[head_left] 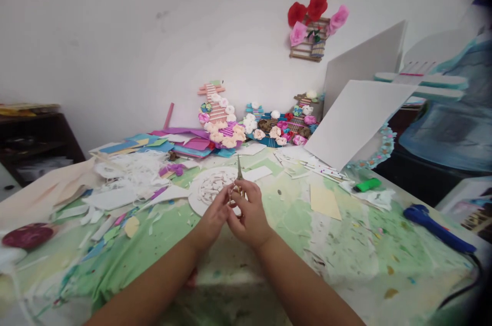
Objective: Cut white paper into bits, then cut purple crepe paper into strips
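Note:
A pair of small pointed scissors with gold-coloured handles rises from my right hand, blades pointing away from me. The fingers of that hand are curled round the handles. My left hand meets it from the left, with fingertips pressed together close to the scissor handles; whatever lies between them is too small or hidden to make out. Just beyond both hands, partly covered by them, lies a round white board with a long neck-like strip on its left. Curled white paper scraps are heaped on it.
White paper strips and coloured sheets pile up at left. Flower-covered guitar-shaped crafts lean on the wall. A white board, a green lighter and a blue glue gun are at right.

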Tool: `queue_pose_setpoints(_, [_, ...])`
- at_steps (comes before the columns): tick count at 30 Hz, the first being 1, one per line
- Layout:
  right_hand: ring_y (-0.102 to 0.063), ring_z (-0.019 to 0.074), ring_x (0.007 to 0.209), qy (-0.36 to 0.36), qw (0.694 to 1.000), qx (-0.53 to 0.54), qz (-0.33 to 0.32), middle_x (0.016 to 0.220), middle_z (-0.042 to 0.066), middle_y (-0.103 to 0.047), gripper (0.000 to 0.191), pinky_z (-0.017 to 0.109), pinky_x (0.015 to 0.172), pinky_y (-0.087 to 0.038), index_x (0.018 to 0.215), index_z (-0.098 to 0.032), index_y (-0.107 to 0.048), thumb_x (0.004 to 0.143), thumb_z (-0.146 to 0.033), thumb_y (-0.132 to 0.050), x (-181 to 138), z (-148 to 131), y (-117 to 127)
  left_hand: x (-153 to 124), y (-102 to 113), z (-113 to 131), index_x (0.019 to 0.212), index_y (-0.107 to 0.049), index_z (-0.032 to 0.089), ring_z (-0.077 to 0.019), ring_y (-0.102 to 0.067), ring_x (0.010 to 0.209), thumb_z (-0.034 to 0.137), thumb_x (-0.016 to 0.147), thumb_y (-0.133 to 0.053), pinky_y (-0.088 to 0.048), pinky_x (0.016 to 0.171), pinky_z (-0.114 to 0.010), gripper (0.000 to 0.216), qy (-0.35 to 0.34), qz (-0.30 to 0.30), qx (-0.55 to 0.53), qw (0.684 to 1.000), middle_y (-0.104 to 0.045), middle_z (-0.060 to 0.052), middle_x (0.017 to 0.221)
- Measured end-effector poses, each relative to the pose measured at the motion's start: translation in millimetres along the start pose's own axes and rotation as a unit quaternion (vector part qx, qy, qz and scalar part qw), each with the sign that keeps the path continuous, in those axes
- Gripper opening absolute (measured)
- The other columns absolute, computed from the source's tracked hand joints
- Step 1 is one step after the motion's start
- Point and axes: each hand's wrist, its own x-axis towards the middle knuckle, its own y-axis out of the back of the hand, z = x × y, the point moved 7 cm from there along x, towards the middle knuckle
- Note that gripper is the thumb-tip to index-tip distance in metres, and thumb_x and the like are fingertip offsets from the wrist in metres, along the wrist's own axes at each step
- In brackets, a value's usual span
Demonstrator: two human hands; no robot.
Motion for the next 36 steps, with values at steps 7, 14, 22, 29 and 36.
queue_pose_setpoints(7, [-0.032, 0.0189, 0.108, 0.059, 0.993, -0.04, -0.092, 0.108, 0.01, -0.047, 0.026, 0.036, 0.095, -0.023, 0.087, -0.014, -0.056, 0.067, -0.023, -0.042, -0.1, -11.0, -11.7, 0.9, 14.0, -7.5, 0.094, -0.051, 0.019, -0.0152, -0.051, 0.088, 0.025, 0.066, -0.055, -0.041, 0.072, -0.022, 0.029, 0.113, 0.128, -0.12, 0.978, -0.056, -0.004, 0.096])
queue_pose_setpoints(14, [-0.037, 0.0182, 0.102, 0.043, 0.996, 0.013, -0.081, 0.105, 0.008, -0.048, 0.022, 0.035, 0.088, -0.032, 0.085, -0.017, -0.056, 0.069, -0.015, -0.042, -3.9, -1.7, -13.3, 0.2, 22.4, -7.0, 0.078, -0.053, 0.013, -0.0092, -0.053, 0.057, 0.023, 0.061, -0.058, -0.04, 0.05, -0.019, 0.02, 0.144, 0.18, -0.086, 0.969, -0.057, -0.001, 0.068])
queue_pose_setpoints(22, [-0.043, 0.0147, 0.09, -0.005, 0.997, 0.011, -0.072, 0.093, 0.007, -0.052, 0.02, 0.029, 0.08, -0.038, 0.086, -0.018, -0.057, 0.071, -0.02, -0.043, -7.2, 8.6, -19.9, -3.0, 26.6, -11.2, 0.076, -0.053, 0.012, -0.0079, -0.052, 0.051, 0.023, 0.059, -0.059, -0.039, 0.047, -0.018, 0.021, 0.159, 0.208, -0.077, 0.962, -0.057, 0.0, 0.062])
queue_pose_setpoints(29, [-0.043, 0.0192, 0.086, -0.14, 0.988, -0.006, -0.067, 0.085, 0.01, -0.051, 0.02, 0.035, 0.076, -0.036, 0.083, -0.015, -0.055, 0.072, -0.022, -0.04, -7.7, 27.3, -19.4, -0.4, 24.2, -10.3, 0.076, -0.053, 0.012, -0.0116, -0.056, 0.063, 0.024, 0.059, -0.06, -0.044, 0.063, -0.026, 0.022, 0.135, 0.188, -0.086, 0.969, -0.06, -0.002, 0.07])
queue_pose_setpoints(36, [-0.05, 0.0132, 0.061, -0.271, 0.957, 0.08, -0.067, 0.07, 0.001, -0.056, 0.025, 0.027, 0.056, -0.041, 0.087, -0.019, -0.047, 0.063, -0.024, -0.05, -18.4, 52.0, -25.9, -0.2, 17.1, 1.6, 0.081, -0.055, 0.013, -0.0162, -0.056, 0.074, 0.028, 0.056, -0.062, -0.043, 0.07, -0.028, 0.03, 0.118, 0.137, 0.054, 0.982, -0.061, -0.005, 0.079])
